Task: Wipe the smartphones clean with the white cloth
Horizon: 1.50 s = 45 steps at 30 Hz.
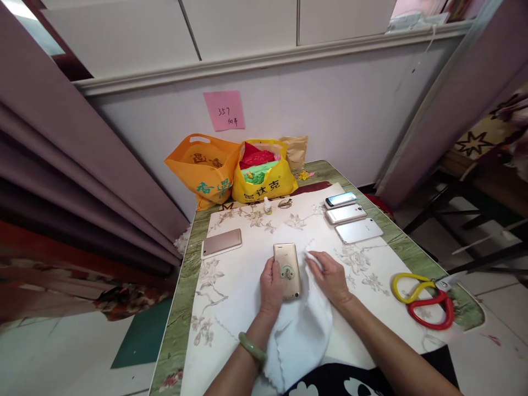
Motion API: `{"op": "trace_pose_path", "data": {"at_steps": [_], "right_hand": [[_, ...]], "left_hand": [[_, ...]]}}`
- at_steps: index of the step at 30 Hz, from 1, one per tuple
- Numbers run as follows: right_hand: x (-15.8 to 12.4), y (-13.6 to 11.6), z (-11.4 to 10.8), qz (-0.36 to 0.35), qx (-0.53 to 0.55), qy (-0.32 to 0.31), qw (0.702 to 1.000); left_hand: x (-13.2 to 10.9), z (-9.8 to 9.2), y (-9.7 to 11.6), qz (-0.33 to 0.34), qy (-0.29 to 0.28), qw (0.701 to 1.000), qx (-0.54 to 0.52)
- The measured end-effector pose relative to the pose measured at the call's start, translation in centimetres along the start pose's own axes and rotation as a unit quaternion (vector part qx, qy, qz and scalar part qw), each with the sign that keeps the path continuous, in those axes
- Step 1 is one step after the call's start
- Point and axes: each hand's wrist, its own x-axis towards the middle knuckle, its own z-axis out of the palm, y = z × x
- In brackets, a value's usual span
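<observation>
A gold smartphone (292, 258), back side up with a round ring holder on it, is gripped along its left edge by my left hand (271, 289). Just right of the phone, my right hand (330, 278) pinches a bunched corner of a white cloth (307, 335). The cloth has a scalloped edge and hangs down toward my lap, passing under the phone. My left wrist wears a green bangle (252, 347).
One phone (223, 242) lies at the left; three more phones (358, 231) line the right. Scissors (429, 297) rest near the right edge. A small bottle (267, 206), an orange bag (210, 170) and a yellow bag (266, 184) stand at the back by the wall.
</observation>
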Motion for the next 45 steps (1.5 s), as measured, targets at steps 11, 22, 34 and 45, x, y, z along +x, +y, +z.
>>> {"op": "trace_pose_path", "data": {"at_steps": [11,22,34,45], "right_hand": [[9.8,6.3,-2.9,-0.008,-0.082,0.081,0.993],[6.0,3.9,-3.9,0.087,0.01,0.008,0.996],[4.9,2.6,-0.3,0.019,-0.096,-0.029,0.995],[4.5,1.8,1.0,-0.117,-0.029,-0.195,0.973]], "left_hand": [[5.9,4.0,0.0,0.05,0.075,0.996,0.013],[4.5,3.9,0.3,-0.047,-0.053,0.992,-0.103],[5.3,0.8,1.7,0.112,-0.011,0.98,0.167],[1.3,0.6,-0.7,0.244,-0.05,0.893,0.376]]}}
